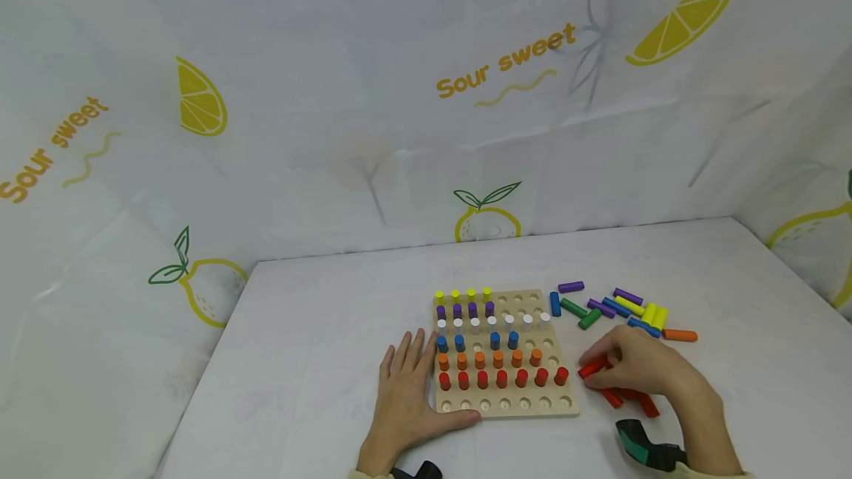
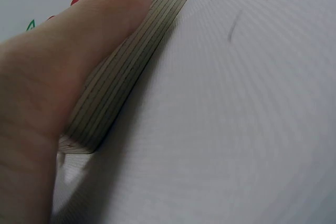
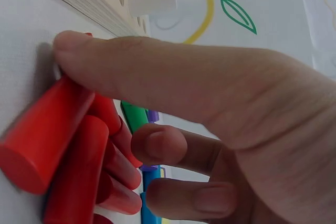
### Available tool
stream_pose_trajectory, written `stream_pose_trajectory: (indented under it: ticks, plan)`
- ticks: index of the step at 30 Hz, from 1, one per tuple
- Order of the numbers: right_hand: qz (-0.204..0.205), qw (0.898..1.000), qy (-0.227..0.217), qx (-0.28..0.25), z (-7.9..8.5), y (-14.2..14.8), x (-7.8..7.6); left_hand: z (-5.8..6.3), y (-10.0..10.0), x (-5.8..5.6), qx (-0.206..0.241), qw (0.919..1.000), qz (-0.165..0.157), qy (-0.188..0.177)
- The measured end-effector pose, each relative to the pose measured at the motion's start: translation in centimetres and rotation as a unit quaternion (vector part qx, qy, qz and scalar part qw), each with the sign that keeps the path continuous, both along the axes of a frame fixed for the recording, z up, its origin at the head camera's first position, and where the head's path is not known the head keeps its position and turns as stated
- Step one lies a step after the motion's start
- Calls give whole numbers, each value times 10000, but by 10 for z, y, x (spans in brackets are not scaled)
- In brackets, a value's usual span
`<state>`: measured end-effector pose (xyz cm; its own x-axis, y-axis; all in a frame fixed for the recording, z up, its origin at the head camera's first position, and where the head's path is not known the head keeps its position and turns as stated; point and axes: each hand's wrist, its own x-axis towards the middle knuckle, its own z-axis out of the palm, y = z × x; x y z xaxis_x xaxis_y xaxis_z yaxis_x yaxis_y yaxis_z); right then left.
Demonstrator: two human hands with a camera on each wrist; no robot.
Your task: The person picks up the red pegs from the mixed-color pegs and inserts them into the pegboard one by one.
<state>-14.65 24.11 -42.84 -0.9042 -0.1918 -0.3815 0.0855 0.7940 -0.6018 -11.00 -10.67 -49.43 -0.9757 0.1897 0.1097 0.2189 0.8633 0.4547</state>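
A wooden pegboard [image 1: 506, 409] lies on the table, with rows of yellow, purple, white, blue, orange and red pegs standing in it. My left hand [image 1: 404, 398] rests flat at its left side, fingers straight; the thumb [image 2: 110, 14] lies along the board's near edge. Right of the board, my right hand [image 1: 639, 361] pinches a red peg [image 1: 592, 367] between thumb and index finger, low over a heap of loose red pegs [image 1: 647, 405]. In the right wrist view the thumb [image 3: 131, 66] hides most of that peg, and more red pegs [image 3: 47, 135] lie below it.
Behind the right hand lie loose pegs: green [image 1: 572, 308], purple [image 1: 571, 287], blue [image 1: 555, 304], yellow [image 1: 659, 316] and orange [image 1: 680, 335]. The board's front row shows open holes [image 1: 504, 404]. A printed cloth [image 1: 373, 131] hangs behind the table.
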Motion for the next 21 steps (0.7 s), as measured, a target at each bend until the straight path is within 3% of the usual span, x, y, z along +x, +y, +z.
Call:
stream_pose_trajectory:
  ticks: [8, 21]
  plan:
    - [137, 9993, 324, 131, -2, -5, -1, 0, 0, 0, 22, 10000, 4, 11]
    - [49, 9990, 340, 292, -4, -8, -2, -1, 0, -1, -34, 10000, 2, -12]
